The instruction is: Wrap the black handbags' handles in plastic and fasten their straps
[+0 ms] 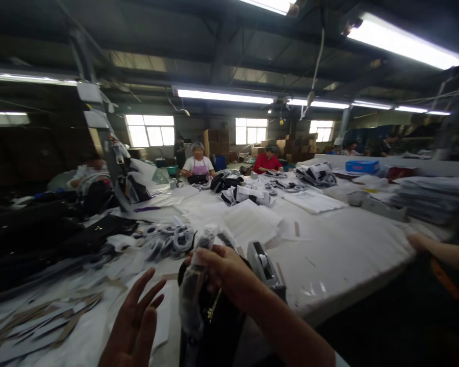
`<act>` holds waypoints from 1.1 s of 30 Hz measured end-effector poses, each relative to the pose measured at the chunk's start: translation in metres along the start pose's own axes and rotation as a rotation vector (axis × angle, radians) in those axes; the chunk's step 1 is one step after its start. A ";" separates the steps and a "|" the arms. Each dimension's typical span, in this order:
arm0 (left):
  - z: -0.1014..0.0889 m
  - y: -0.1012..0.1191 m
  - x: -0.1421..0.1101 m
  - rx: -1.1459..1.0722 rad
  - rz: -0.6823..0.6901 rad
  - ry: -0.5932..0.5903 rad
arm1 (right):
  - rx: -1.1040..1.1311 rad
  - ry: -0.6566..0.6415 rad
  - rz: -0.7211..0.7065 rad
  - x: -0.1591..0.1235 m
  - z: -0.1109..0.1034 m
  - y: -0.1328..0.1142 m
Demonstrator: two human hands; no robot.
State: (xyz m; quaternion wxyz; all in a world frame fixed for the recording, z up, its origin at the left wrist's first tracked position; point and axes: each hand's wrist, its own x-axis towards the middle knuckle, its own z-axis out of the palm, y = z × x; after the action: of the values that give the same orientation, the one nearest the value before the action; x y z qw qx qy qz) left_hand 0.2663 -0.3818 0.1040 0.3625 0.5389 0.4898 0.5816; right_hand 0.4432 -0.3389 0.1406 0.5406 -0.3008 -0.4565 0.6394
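My right hand (224,267) pinches the upper part of a strap (192,300) wrapped in clear, whitish film. Beneath it, close to me, is a black bag (224,331) with a small gold-coloured metal fitting; its lower part runs out of view. My left hand (133,318) is raised to the left of the strap, fingers spread and holding nothing. Just beyond my right wrist stands a grey tape dispenser (263,262). Rolled, wrapped straps (172,239) lie in a pile past my hands.
White paper sheets (252,221) cover part of the long table. Cardboard strips (49,321) lie at left, beside dark bags (95,229). A metal post (109,137) rises at left. Co-workers sit across the table; another person's arm (443,250) reaches in at right, near stacked packets (436,196).
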 end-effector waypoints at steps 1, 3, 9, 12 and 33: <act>-0.004 -0.004 0.003 -0.013 -0.019 0.011 | -0.023 -0.017 0.007 0.008 -0.005 -0.007; -0.012 -0.018 0.009 -0.024 -0.050 0.012 | -0.071 -0.060 0.041 0.026 -0.015 -0.021; -0.033 -0.071 0.026 -0.009 -0.089 -0.085 | -0.117 -0.094 0.198 0.078 -0.032 -0.069; -0.037 -0.081 0.035 0.003 -0.079 -0.072 | -0.234 -0.090 0.251 0.096 -0.035 -0.097; -0.024 -0.078 0.062 -0.066 -0.098 -0.202 | -0.825 -0.314 0.192 0.129 -0.033 -0.113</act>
State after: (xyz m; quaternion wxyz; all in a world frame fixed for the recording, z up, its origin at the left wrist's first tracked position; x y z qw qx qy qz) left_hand 0.2252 -0.3074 0.0473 0.4555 0.5578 0.4574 0.5217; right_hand 0.4895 -0.2059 0.2443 0.2379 -0.4318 -0.7196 0.4891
